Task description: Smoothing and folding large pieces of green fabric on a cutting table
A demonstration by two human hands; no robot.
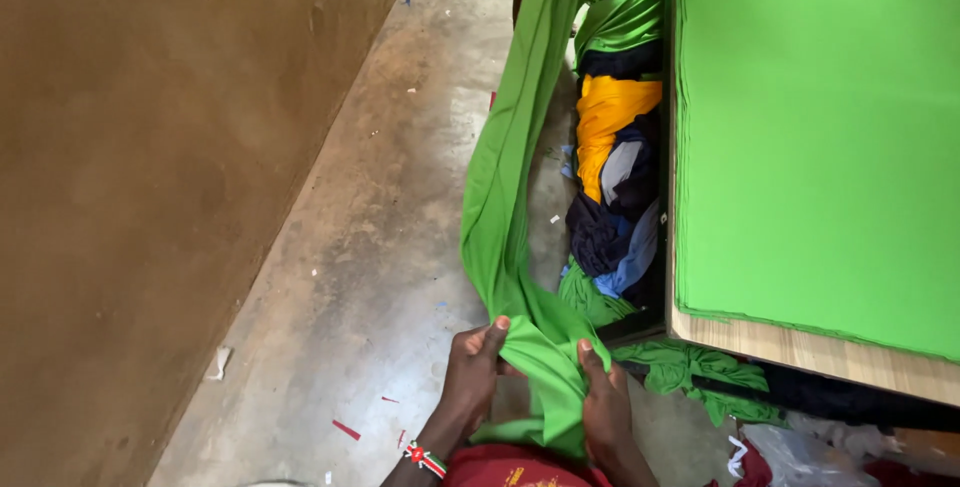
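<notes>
Fingers [497, 328] of both the left hand [472, 372] and right hand [603, 409] pinch a long green cloth [505, 187] hanging beside the table [800, 349].

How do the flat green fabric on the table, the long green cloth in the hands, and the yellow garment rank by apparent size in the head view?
1. Flat green fabric, largest.
2. Long green cloth, held by both hands.
3. Yellow garment, smallest, but partly hidden in the pile.
</notes>
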